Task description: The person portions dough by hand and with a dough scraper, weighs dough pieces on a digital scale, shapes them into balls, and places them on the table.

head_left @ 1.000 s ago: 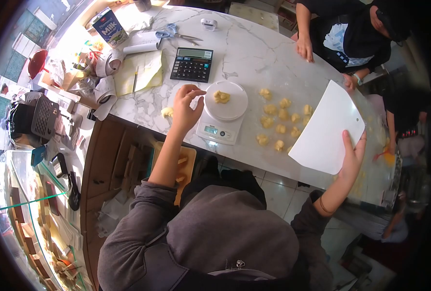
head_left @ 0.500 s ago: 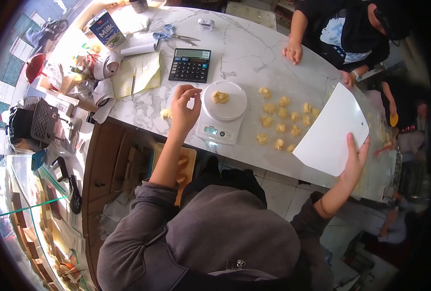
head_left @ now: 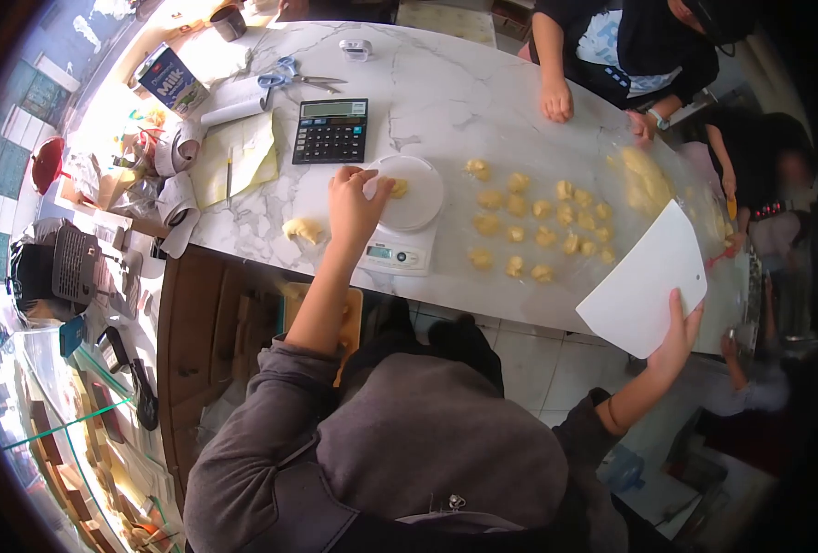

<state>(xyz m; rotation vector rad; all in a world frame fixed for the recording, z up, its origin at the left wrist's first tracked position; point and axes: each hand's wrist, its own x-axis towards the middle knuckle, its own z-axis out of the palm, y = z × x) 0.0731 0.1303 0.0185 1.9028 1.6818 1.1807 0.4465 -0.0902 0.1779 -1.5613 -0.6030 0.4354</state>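
My left hand is over the near-left side of the white kitchen scale, its fingers curled around a lump of dough on the round plate. The fingers partly cover that lump. A larger torn piece of dough lies on the counter left of the scale. In my right hand is a big white dough scraper, held tilted above the counter's right side. Several small dough lumps lie in loose rows between the scale and the scraper.
A calculator, scissors, a pen on yellow paper and a milk carton are at the left. A big dough mass sits far right. Across the counter, a person's hand rests on the marble top.
My left hand has moved onto the scale's plate, to the dough lump there. The view has shifted, showing more of the dough mass at the right. My right hand still holds the scraper.
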